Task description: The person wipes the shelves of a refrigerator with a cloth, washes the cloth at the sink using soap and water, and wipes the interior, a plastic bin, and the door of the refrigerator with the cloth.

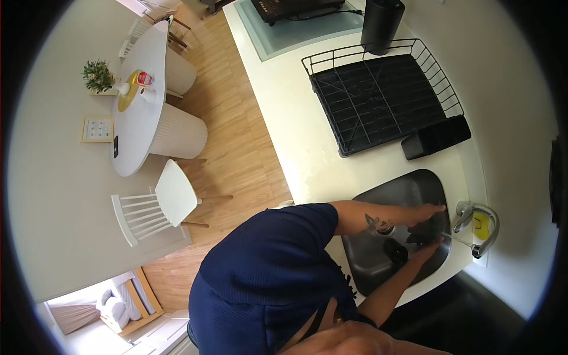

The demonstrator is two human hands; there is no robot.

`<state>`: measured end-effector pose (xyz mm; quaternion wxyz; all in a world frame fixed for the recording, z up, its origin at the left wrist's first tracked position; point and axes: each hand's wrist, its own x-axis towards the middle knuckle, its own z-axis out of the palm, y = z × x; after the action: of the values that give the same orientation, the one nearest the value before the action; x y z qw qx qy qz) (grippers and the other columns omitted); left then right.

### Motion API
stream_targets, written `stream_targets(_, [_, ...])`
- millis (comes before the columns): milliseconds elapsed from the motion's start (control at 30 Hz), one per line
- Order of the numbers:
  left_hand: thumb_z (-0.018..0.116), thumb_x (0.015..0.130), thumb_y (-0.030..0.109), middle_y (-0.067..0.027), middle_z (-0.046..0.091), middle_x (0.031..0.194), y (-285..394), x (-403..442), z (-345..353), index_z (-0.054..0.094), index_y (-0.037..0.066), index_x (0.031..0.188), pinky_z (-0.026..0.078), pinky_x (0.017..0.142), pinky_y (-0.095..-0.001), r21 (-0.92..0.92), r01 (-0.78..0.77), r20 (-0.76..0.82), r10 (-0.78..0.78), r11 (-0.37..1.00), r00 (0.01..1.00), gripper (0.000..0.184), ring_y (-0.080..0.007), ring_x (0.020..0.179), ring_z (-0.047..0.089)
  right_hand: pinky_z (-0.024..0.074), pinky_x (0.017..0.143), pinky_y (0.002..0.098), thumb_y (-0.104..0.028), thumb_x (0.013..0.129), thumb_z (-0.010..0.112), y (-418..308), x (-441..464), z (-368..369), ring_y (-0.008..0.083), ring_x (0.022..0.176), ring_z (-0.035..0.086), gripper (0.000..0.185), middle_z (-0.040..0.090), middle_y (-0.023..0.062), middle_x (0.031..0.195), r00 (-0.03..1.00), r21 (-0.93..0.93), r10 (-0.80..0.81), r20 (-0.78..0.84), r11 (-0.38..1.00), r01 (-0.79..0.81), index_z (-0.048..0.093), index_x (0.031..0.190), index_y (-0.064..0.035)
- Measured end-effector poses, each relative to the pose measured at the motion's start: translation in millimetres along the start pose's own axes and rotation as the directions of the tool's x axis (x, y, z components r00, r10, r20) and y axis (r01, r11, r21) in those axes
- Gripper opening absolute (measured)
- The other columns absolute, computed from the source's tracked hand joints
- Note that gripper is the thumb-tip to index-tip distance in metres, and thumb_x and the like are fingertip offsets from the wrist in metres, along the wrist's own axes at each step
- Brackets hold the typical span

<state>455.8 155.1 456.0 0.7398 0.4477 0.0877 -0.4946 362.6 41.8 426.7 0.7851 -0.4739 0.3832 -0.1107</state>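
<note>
1. While the left hand (pixel 427 214) and right hand (pixel 427 251) are flanking a dark, flat-looking item (pixel 427 229) right of centre, I cannot tell how far their fingers are closing.
2. A thin water stream (pixel 460 240) is running towards it from the curved chrome tap (pixel 494 220), far right.
3. Wetness could be loosening any hold, dropping it into the dark-grey metal sink (pixel 408 189), near a rounded black object (pixel 395 251).

Dish rack (pixel 384 100) on ctr (pixel 278 118) beside sink (pixel 408 190), w/ faucet (pixel 465 213) behind sink.
</note>
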Motion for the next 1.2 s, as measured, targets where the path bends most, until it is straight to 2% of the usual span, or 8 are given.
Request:
stream_targets(167, [0.042,0.088,0.048,-0.0189,0.062,0.09,-58,37,-26,0.058,-0.002,0.095,0.044,0.078,-0.0385,0.01,-0.265,-0.306,0.255,0.964,0.917,0.052,-0.0259,0.087,0.06,0.039,0.089,0.0372,-0.04,0.083,0.052,19,-21,47,0.0254,0.102,0.051,0.047,0.054,0.0112,0.11,0.965,0.21,-0.213,-0.156,0.947,0.243,0.052,0.111,-0.0022])
stream_targets(533, [0.046,0.088,0.041,-0.022,0.061,0.073,-46,30,8,0.062,-0.001,0.076,0.045,0.068,-0.0413,0.559,-0.217,-0.113,0.333,0.8,0.936,0.046,-0.032,0.074,0.06,0.049,0.072,0.0343,-0.026,0.083,0.052,61,29,-7,0.0235,0.085,0.06,0.034,0.061,0.0137,0.099,0.804,-0.919,-0.595,-0.006,0.32,0.229,0.057,0.108,-0.0035])
stream_targets(667, [0.05,0.085,0.042,-0.0222,0.06,0.094,-4,7,14,0.061,0.001,0.096,0.045,0.074,-0.0407,0.656,-0.361,0.178,0.329,0.663,0.927,0.044,-0.0301,0.089,0.058,0.0449,0.084,0.0354,-0.032,0.087,0.048,47,17,-14,0.0241,0.104,0.054,0.046,0.052,0.0152,0.117,0.774,-0.486,-0.63,0.068,0.656,0.577,0.046,0.123,-0.0034])
stream_targets(733, [0.053,0.083,0.044,-0.0199,0.049,0.12,26,-19,14,0.045,0.003,0.123,0.043,0.084,-0.0419,0.421,-0.072,0.036,0.063,0.904,0.997,0.059,-0.0301,0.106,0.05,0.035,0.096,0.0375,-0.032,0.089,0.045,20,-28,16,0.025,0.119,0.042,0.052,0.043,0.0143,0.128,0.993,0.097,-0.062,-0.104,0.993,0.072,0.036,0.13,-0.0026])
stream_targets(867, [0.055,0.081,0.045,-0.017,0.033,0.134,18,23,-17,0.023,0.004,0.137,0.039,0.092,-0.0419,0.153,-0.358,0.307,0.3,0.921,0.903,0.077,-0.03,0.118,0.039,0.0277,0.099,0.0382,-0.036,0.084,0.05,43,-11,-21,0.0266,0.117,0.04,0.055,0.044,0.0128,0.125,0.973,-0.366,-0.215,-0.083,0.915,0.171,0.042,0.124,0.0016])
stream_targets(1033, [0.049,0.086,0.039,-0.0157,0.058,0.103,-49,48,-40,0.051,-0.002,0.113,0.043,0.081,-0.0401,0.319,-0.131,-0.26,0.219,0.939,0.94,0.049,-0.028,0.097,0.054,0.0379,0.089,0.0388,-0.025,0.079,0.056,51,-3,11,0.0272,0.103,0.05,0.039,0.053,0.0165,0.111,0.794,-0.285,-0.607,0.023,0.757,0.587,0.055,0.105,0.0044])
stream_targets(1133, [0.043,0.089,0.042,-0.0192,0.061,0.098,-98,47,-9,0.063,0.0,0.092,0.044,0.079,-0.0409,-0.244,-0.238,-0.248,0.177,0.94,0.953,0.046,-0.0314,0.093,0.059,0.0447,0.076,0.0382,-0.021,0.078,0.057,6,-23,61,0.0271,0.085,0.058,0.03,0.06,0.0169,0.092,0.865,-0.397,-0.377,-0.33,0.887,0.235,0.059,0.092,0.0061])
stream_targets(1200, [0.042,0.089,0.041,-0.0204,0.061,0.097,-85,33,-2,0.062,-0.001,0.092,0.045,0.077,-0.0414,0.21,-0.325,-0.182,0.363,0.922,0.914,0.047,-0.0324,0.089,0.059,0.0459,0.07,0.037,-0.02,0.078,0.057,7,-4,35,0.0263,0.077,0.059,0.028,0.061,0.0167,0.085,0.869,-0.384,-0.354,-0.346,0.899,0.213,0.06,0.088,0.0066])
